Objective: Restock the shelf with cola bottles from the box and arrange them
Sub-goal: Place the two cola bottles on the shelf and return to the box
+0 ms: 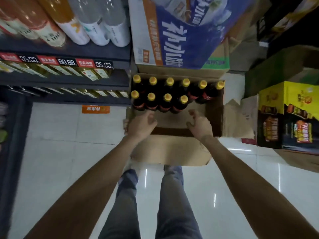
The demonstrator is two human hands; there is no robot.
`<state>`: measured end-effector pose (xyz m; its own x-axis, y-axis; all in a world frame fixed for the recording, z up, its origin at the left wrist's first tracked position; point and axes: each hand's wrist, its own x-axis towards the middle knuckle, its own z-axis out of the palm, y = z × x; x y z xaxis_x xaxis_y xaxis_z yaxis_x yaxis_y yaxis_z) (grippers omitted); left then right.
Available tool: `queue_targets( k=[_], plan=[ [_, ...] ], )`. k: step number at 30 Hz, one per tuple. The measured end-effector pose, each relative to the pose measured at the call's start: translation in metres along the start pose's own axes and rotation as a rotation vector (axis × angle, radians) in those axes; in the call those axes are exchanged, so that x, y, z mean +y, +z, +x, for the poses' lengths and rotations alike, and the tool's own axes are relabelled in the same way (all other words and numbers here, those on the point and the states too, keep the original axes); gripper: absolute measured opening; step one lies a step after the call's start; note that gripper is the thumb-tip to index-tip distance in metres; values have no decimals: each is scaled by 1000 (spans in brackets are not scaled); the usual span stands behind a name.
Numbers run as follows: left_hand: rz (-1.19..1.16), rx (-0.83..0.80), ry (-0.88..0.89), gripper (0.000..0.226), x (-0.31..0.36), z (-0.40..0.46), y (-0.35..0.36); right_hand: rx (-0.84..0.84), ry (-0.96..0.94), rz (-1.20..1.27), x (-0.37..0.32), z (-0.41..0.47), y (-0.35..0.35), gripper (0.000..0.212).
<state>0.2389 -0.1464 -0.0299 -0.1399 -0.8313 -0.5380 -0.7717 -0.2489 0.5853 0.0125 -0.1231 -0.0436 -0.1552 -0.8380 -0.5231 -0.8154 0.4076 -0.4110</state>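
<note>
An open cardboard box [214,118] stands on the floor in front of me. Several dark cola bottles [166,100] with yellow caps and red labels stand upright in its far half, in two rows; the near half is bare cardboard. My left hand [141,125] hovers over the box's near left corner, fingers curled and loosely apart, just short of the front row of bottles. My right hand [200,124] hangs over the bare part of the box, fingers spread, holding nothing. The dark shelf [69,78] stands to the left with bottles on it.
A blue and white carton [181,31] leans behind the box. Yellow and dark cartons [290,116] sit at the right. The upper shelf holds orange and white bottles [82,26] above price tags [66,62]. My legs stand on a glossy white tile floor [60,135].
</note>
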Motion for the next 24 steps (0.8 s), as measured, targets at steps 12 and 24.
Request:
queue_targets(
  k=[12, 24],
  plan=[
    [-11, 363, -61, 67, 20, 76, 98, 42, -232, 198, 26, 102, 39, 74],
    [-202, 406, -36, 73, 39, 112, 127, 267, -236, 337, 56, 65, 26, 66]
  ],
)
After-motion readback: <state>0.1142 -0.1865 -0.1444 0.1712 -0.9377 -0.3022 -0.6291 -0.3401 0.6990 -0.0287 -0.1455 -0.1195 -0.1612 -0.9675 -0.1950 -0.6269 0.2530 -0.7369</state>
